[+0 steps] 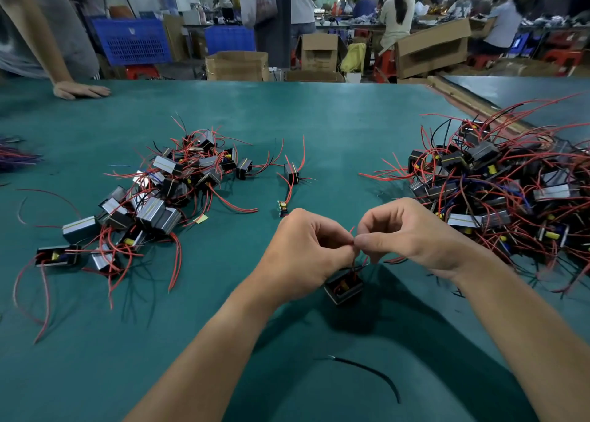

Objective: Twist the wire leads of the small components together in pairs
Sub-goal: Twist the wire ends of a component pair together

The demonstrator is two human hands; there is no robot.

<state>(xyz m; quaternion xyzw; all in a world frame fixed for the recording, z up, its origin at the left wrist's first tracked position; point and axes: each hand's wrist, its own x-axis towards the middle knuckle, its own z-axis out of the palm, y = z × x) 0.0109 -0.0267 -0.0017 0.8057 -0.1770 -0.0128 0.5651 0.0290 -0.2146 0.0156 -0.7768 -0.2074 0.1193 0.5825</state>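
A small black component (344,287) hangs just above the green table below my hands, its red wire leads (352,232) running up between my fingertips. My left hand (301,252) pinches the leads from the left, and my right hand (404,233) pinches them from the right, thumb and forefinger meeting at the same spot. A pile of the same components with red leads (153,195) lies at the left. A bigger heap (498,185) lies at the right.
One lone component (291,173) and a small yellow-cored part (282,207) lie beyond my hands. A loose black wire (373,372) lies near the front edge. Another person's hand (79,89) rests on the far left of the table (319,118). Boxes and crates stand behind.
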